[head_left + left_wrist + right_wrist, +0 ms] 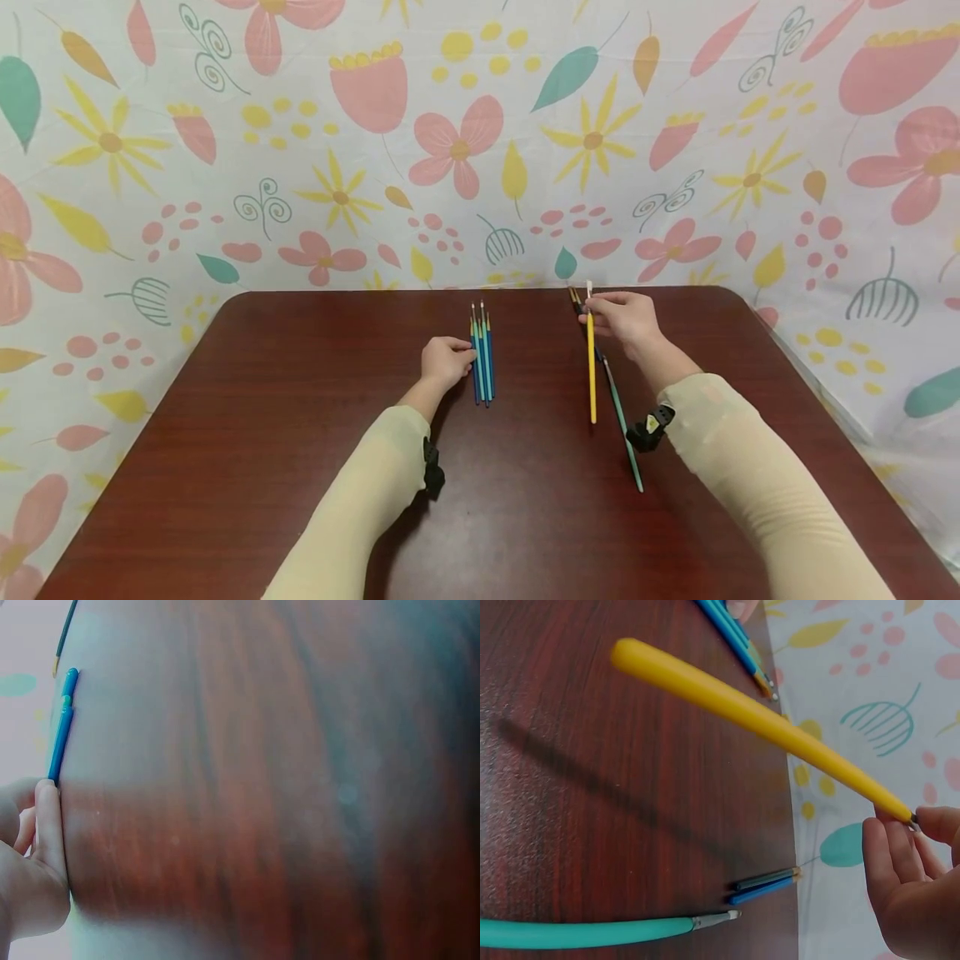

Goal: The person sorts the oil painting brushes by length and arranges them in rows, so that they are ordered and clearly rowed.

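Note:
My right hand [626, 321] pinches a yellow-handled paintbrush [591, 367] near its white bristles. The right wrist view shows the yellow handle [757, 720] raised above the table, with its shadow below. A row of several blue and light-blue paintbrushes [482, 358] lies side by side, bristles toward the far edge. My left hand [447, 362] rests at the left side of that row, its fingertips touching it. In the left wrist view, the left hand [37, 862] partly hides the blue brushes [64, 731].
A teal paintbrush [622, 425] lies slanted on the brown table [300, 467], right of the yellow one. Beyond it, two dark-blue brushes [765, 885] lie near the table's far edge. A flower-patterned cloth [450, 217] hangs behind the table.

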Motion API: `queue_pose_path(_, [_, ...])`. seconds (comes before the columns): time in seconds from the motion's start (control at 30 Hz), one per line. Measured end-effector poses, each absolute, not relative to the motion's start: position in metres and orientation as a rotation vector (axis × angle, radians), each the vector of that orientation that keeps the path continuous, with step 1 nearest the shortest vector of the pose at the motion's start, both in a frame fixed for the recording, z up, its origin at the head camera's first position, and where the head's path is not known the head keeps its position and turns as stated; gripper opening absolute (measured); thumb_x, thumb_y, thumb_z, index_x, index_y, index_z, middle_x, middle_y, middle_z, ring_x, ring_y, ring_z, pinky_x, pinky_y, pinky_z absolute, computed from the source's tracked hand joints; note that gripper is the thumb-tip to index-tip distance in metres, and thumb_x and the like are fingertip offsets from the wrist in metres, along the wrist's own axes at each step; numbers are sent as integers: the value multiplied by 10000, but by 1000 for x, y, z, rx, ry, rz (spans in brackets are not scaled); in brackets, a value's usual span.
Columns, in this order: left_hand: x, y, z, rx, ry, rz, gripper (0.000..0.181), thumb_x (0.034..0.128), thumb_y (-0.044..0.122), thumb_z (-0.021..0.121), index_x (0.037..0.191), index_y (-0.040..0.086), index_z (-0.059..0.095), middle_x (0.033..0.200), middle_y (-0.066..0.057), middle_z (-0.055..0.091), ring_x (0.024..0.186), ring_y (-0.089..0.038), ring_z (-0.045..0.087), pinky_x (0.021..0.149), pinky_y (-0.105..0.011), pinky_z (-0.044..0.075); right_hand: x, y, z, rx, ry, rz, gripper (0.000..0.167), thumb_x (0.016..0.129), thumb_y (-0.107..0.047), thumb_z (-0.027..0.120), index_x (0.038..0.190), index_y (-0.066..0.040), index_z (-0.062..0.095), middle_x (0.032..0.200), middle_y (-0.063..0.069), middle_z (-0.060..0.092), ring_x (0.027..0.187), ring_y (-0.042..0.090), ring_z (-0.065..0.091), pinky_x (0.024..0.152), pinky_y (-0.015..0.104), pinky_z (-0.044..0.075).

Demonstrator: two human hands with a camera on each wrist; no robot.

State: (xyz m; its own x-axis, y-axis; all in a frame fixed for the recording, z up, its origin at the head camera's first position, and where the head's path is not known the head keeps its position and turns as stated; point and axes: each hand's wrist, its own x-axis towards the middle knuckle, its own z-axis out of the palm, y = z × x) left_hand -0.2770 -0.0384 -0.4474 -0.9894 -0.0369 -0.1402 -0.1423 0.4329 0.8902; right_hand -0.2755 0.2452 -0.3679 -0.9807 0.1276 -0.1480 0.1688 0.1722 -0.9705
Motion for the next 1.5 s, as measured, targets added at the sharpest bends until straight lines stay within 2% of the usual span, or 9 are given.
queue_pose_path(0.17, [-278,-38,-446,-165,2574,1612,208,871,184,682,1020,48,731,796,-96,707,614,-117,630,617,-260,559,-273,250,-369,284,2360,-1981,485,927,-222,604,1294,80,511,778,-40,708,771,97,717,684,239,574])
queue_pose_path(0.43, [-278,-38,-444,-165,2562,1619,214,869,179,684,1027,40,728,836,-107,710,633,-119,637,631,-262,566,-265,258,-371,249,2350,-1905,507,945,-221,573,1336,80,455,868,-5,714,776,81,714,771,304,567])
queue_pose_path(0.67, [-278,-37,-445,-159,2560,1614,211,873,180,678,1023,41,728,827,-106,710,637,-119,638,627,-263,565,-258,265,-377,249,2373,-1832,480,956,-207,555,1327,83,462,813,-56,709,858,154,717,782,332,570])
queue_pose_path(0.83, [-277,-37,-447,-158,2566,1611,212,872,186,680,1022,44,729,813,-97,712,630,-115,632,619,-256,561,-252,268,-382,236,2422,-1749,483,950,-223,566,1308,90,479,875,-17,706,765,90,698,847,419,546])
queue_pose_path(1.03, [-277,-37,-447,-168,2571,1617,199,862,174,691,999,37,733,796,-103,710,600,-111,626,605,-255,558,-249,272,-390,252,2467,-1669,464,948,-249,568,1282,70,521,1097,184,675,740,65,671,872,441,537])
queue_pose_path(1.13, [-278,-38,-448,-165,2572,1617,197,862,172,691,999,37,732,813,-105,710,603,-110,628,610,-257,560,-248,273,-394,255,2487,-1632,468,945,-270,570,1282,53,531,1163,223,641,754,67,669,869,431,541])
queue_pose_path(1.37, [-278,-39,-449,-171,2565,1615,201,868,184,685,1012,51,732,818,-98,717,622,-112,635,610,-252,558,-246,277,-400,235,2508,-1569,481,933,-267,579,1281,61,527,955,37,703,781,77,667,825,385,563])
queue_pose_path(1.5, [-278,-40,-449,-177,2568,1613,201,867,188,686,1012,58,735,808,-92,717,618,-111,635,604,-249,555,-246,279,-403,233,2520,-1534,489,931,-282,579,1280,57,528,1004,73,709,825,109,675,803,360,567])
